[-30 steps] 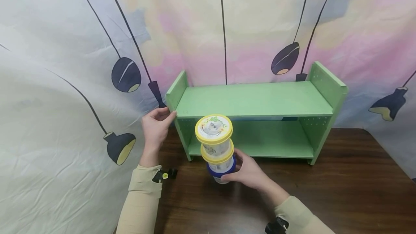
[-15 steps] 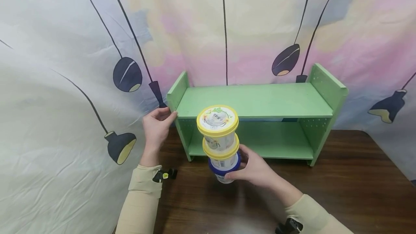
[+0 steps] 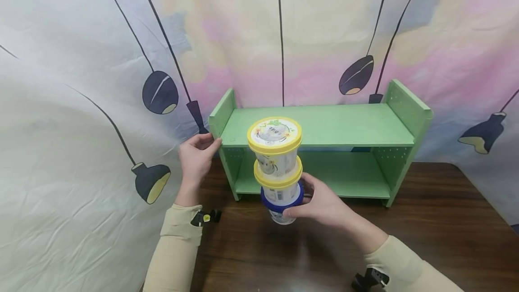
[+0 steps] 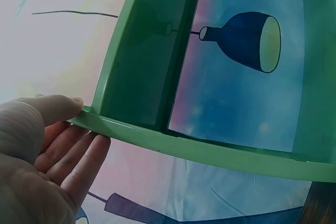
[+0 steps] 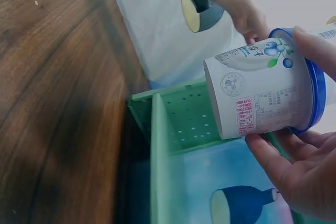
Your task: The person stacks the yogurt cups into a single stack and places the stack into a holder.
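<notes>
My right hand grips the blue-lidded tub at the bottom of a stack, thumb and fingers round its rim. In the right wrist view this white tub shows blueberry pictures, and its base hangs above the table. Two yellow-lidded tubs ride on top, a middle tub and an upper tub. The stack stands upright before the front of the green shelf. At the shelf's left side panel, my left hand pinches the front edge between thumb and fingers, seen also in the left wrist view.
The shelf has an upper board and a lower board, with raised side panels at both ends. It stands on a dark wooden table. Behind and to the left hangs a cloth printed with lamps.
The right hand has raised the tub stack and brought it slightly to the right. The left hand keeps its hold on the shelf's side panel.
</notes>
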`<move>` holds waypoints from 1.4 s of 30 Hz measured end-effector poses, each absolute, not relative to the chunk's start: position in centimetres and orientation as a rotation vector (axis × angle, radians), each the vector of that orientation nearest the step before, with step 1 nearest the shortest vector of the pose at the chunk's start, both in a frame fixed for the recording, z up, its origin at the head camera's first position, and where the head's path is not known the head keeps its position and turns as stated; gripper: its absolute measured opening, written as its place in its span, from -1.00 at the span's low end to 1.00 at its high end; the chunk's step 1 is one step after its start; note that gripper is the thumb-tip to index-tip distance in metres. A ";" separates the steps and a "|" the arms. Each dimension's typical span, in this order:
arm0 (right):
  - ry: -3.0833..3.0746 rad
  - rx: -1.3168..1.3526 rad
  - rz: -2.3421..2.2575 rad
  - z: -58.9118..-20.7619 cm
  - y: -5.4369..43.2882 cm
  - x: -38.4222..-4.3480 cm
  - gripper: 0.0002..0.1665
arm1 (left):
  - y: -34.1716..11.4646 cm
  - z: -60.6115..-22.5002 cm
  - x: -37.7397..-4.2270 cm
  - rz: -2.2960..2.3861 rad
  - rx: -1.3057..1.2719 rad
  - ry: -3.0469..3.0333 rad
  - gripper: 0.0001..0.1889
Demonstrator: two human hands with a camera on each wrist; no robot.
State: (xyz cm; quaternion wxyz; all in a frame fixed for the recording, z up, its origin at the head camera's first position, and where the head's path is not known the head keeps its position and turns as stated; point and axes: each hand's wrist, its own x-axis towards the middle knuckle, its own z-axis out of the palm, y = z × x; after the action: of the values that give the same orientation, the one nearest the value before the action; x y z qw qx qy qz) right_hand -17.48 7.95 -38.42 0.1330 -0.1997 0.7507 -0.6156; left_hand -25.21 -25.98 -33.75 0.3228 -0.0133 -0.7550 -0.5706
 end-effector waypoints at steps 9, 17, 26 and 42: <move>2.295 -0.619 -1.751 -35.7 9.6 -17.9 0.08 | -26.2 -34.0 -25.3 -1.478 -0.065 -1.973 -0.74; 2.327 -0.675 -1.725 -33.1 11.3 -18.6 0.06 | -26.2 -34.0 -25.4 -1.467 -0.078 -1.968 -0.76; 2.375 -0.677 -1.665 -30.2 12.5 -19.0 0.08 | -26.2 -34.0 -25.3 -1.457 -0.064 -1.989 -0.75; 2.366 -0.675 -1.684 -26.2 13.5 -20.3 0.12 | -26.3 -33.9 -25.0 -1.397 -0.055 -2.034 -0.75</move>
State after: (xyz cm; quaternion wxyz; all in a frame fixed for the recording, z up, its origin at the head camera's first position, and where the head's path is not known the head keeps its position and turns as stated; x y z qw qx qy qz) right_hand -20.33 13.46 -26.18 0.0801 -0.2255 0.7909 -0.5632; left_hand -25.02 -26.25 -33.86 0.3304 -0.0209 -0.7777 -0.5344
